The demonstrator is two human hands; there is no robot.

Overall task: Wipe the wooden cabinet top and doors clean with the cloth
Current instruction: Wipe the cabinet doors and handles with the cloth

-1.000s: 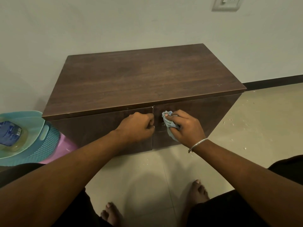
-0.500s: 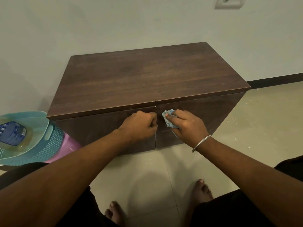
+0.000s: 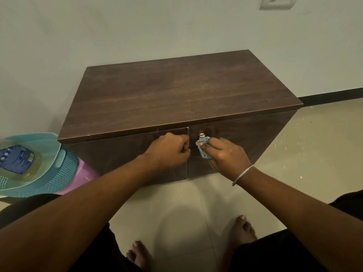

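A dark wooden cabinet point(image 3: 182, 95) is set against the wall point(image 3: 137, 26), seen from above and in front. Its top point(image 3: 176, 89) is bare. Two doors are seen below the top: left door point(image 3: 117, 154) and right door point(image 3: 245, 138), meeting at a vertical seam near the middle.

The left hand point(image 3: 167, 152) is curled into a fist at the inner edge of the left door, right by the seam. Its fingertips are hidden by the knuckles, so what is gripped, if anything, cannot be told.

A blue cloth point(image 3: 203, 149) is bunched and pinched in the right hand point(image 3: 224, 154), fingers curled round it. The cloth is pressed against the right door, just right of the seam and just below a small metal handle point(image 3: 201, 136). The handle is touched by the cloth's upper edge or sits just above it; which one cannot be told. A metal bangle point(image 3: 242, 174) is worn on the right wrist.

Left of the cabinet, a teal basket point(image 3: 49, 167) is stacked on something pink point(image 3: 84, 173), touching or just beside the cabinet's left side. A bottle with a blue label point(image 3: 15, 159) lies in the basket.

Bare feet point(image 3: 242, 226) are seen on the tiled floor point(image 3: 176, 203). White specks are scattered on the floor right of the cabinet. A switch plate point(image 3: 277, 2) is mounted on the wall at top right.
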